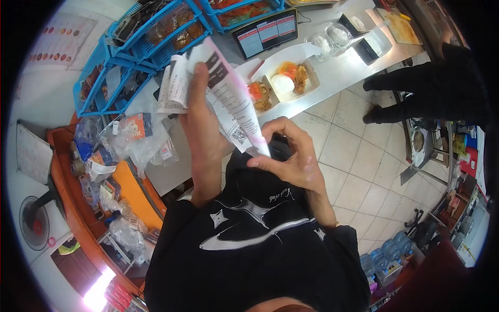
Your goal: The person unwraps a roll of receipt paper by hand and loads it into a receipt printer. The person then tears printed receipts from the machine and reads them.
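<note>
My left hand (200, 112) is closed on long printed paper receipts (228, 99), its thumb pressed over their upper part. One slip (174, 86) curls away to the left of that thumb. My right hand (293, 156) pinches the lower end of the pink-edged receipt, near a printed QR code. Behind the papers, on the metal counter, sit open white takeaway boxes. One box (313, 83) holds fried chicken (300, 78), something red and a round white item. Another portion of chicken (261, 96) is partly hidden by the receipts.
A tablet (265, 34) stands at the counter's back, beside blue plastic baskets (112, 78). Plastic bags (140, 140) lie at the left. A person in dark trousers (410, 83) stands at the right on the tiled floor. Water bottles (390, 249) stand lower right.
</note>
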`<state>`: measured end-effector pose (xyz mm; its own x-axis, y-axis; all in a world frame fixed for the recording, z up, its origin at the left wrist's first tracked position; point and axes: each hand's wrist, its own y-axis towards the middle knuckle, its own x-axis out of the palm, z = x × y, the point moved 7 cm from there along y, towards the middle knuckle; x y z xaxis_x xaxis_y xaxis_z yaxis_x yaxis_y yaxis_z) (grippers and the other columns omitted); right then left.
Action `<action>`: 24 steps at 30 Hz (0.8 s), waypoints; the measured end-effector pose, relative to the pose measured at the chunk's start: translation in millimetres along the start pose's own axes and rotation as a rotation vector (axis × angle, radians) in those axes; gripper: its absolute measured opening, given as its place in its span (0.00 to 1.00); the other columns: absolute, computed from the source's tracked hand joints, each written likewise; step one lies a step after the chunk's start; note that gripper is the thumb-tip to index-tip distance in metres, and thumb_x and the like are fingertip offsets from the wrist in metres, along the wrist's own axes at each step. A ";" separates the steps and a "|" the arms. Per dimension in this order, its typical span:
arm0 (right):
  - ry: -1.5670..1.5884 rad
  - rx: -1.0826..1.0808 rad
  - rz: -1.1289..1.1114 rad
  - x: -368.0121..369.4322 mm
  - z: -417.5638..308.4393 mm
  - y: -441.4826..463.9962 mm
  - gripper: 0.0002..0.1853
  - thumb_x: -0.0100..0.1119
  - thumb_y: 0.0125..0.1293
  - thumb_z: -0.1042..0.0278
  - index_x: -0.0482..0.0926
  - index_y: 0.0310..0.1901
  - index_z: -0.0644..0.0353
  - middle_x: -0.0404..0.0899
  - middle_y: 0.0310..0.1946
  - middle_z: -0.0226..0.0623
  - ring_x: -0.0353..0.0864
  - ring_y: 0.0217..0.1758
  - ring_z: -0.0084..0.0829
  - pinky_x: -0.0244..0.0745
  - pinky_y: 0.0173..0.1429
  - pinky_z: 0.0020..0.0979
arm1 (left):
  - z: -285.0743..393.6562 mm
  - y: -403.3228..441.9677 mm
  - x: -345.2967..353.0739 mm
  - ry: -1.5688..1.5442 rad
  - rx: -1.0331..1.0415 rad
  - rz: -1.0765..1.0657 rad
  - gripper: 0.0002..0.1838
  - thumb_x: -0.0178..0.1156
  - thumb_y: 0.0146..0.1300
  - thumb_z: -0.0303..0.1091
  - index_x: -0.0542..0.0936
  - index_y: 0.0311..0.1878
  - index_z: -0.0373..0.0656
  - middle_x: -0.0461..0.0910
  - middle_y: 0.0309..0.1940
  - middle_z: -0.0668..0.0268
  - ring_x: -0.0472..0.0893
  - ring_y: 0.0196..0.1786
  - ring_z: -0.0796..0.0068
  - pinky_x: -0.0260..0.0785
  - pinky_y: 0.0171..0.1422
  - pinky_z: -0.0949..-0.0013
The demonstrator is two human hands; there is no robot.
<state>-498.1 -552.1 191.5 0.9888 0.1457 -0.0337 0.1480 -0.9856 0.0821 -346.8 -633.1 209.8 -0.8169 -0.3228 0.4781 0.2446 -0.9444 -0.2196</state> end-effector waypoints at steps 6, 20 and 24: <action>0.023 -0.179 -0.032 -14.8 -17.9 -0.7 0.13 0.75 0.48 0.75 0.76 0.28 0.63 0.77 0.29 0.35 0.72 0.33 0.26 0.65 0.44 0.27 | 16.6 20.5 -14.6 0.130 0.212 0.138 0.14 0.60 0.66 0.40 0.78 0.49 0.41 0.80 0.37 0.67 0.79 0.33 0.80 0.70 0.33 0.76; 0.799 0.021 0.191 -22.3 7.1 -10.5 0.09 0.57 0.69 0.75 0.69 0.47 0.63 0.83 0.41 0.42 0.80 0.45 0.23 0.72 0.52 0.28 | -50.0 -28.9 -2.4 0.423 -0.211 -0.685 0.33 0.64 0.63 0.52 0.71 0.59 0.33 0.79 0.47 0.60 0.79 0.48 0.74 0.72 0.54 0.70; 0.722 0.079 0.201 -23.0 14.8 -14.3 0.16 0.55 0.69 0.78 0.67 0.56 0.66 0.84 0.41 0.41 0.78 0.47 0.21 0.71 0.52 0.26 | -37.4 -30.6 4.9 0.410 -0.160 -0.760 0.30 0.69 0.59 0.45 0.73 0.58 0.35 0.80 0.47 0.62 0.78 0.49 0.75 0.73 0.54 0.71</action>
<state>-523.3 -542.6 176.3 0.7688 -0.0443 0.6380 -0.0119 -0.9984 -0.0549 -377.8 -603.4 187.1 -0.8595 0.4671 0.2076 -0.4932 -0.8644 -0.0974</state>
